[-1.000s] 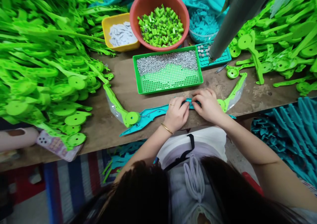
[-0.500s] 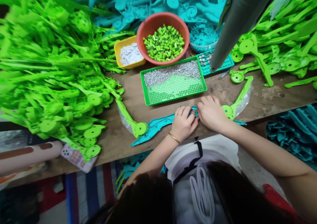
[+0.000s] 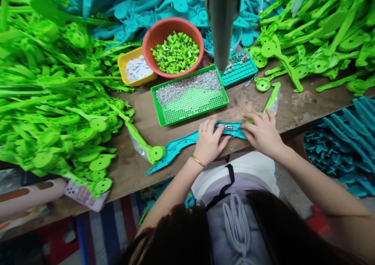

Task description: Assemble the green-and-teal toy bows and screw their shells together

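Observation:
A long blue bow-shaped plastic shell (image 3: 182, 141) lies across the front of the table, open side up, with a thin wire along it. A small part with metallic bits (image 3: 230, 128) sits in its middle recess. My left hand (image 3: 208, 140), with a ring and a bangle, grips the shell left of the recess. My right hand (image 3: 263, 134) holds it right of the recess, fingers bent and covering that end. A green arm with a round disc (image 3: 157, 153) joins the left end; another green arm (image 3: 273, 97) sticks out beyond my right hand.
Behind the shell stands a green perforated tray (image 3: 190, 118) of small metal screws. Further back are a red bowl (image 3: 148, 42) of green pieces, a yellow tray (image 3: 123, 67) and a blue tray (image 3: 240, 75). A grey post (image 3: 222, 30) rises there. Green parts (image 3: 58, 101) heap both sides.
My right hand has moved right along the shell, away from my left hand, uncovering the middle recess. The view has shifted, so the table items appear further left.

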A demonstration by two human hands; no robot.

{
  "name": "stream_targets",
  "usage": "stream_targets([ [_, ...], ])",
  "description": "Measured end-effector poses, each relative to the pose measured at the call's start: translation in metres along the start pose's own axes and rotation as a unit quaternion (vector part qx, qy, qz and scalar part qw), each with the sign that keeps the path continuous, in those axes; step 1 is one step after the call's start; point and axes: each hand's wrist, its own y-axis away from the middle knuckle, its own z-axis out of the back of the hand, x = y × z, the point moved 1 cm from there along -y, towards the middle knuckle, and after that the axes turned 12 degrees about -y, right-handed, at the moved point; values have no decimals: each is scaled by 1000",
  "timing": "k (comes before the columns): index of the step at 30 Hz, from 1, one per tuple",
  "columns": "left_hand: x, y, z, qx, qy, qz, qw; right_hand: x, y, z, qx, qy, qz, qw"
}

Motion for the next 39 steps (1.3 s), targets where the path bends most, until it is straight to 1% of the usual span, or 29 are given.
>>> stream_targets([
  [2,0,0,-5,-3,-4,1,1000,2,-4,-5,5,20,14,1000],
  [4,1,0,-8,-10,-3,2,1000,2,-8,-7,17,16,15,1000],
  [7,3,1,-11,-21,6,6,1000,-2,-14,-7,52,-17,19,998],
  [10,5,2,-11,-18,18,10,1000,-5,-16,-5,79,-52,26,995],
  [13,5,3,-12,-11,21,12,1000,-6,-17,-4,88,-68,22,994],
  [18,1,1,-13,-7,26,11,1000,-5,-16,-4,96,-59,31,993],
  [20,1,-1,-9,3,47,15,999,-6,-15,-3,102,-49,39,993],
  [22,5,-1,0,4,96,20,995,-8,-14,-2,103,-41,43,993],
  [25,17,8,16,-43,156,57,985,-11,-12,1,92,-52,42,994],
  [28,27,23,25,-89,146,97,981,-11,-11,6,64,-73,36,995],
  [30,28,32,23,-107,131,107,980,-7,-14,6,49,-76,37,995],
  [33,23,37,15,-123,106,119,980,7,-21,2,53,-71,65,994],
  [36,17,34,6,-113,78,125,983,24,-30,-6,58,-80,101,990],
  [39,12,30,0,-108,65,126,984,36,-38,-15,52,-90,118,988],
])
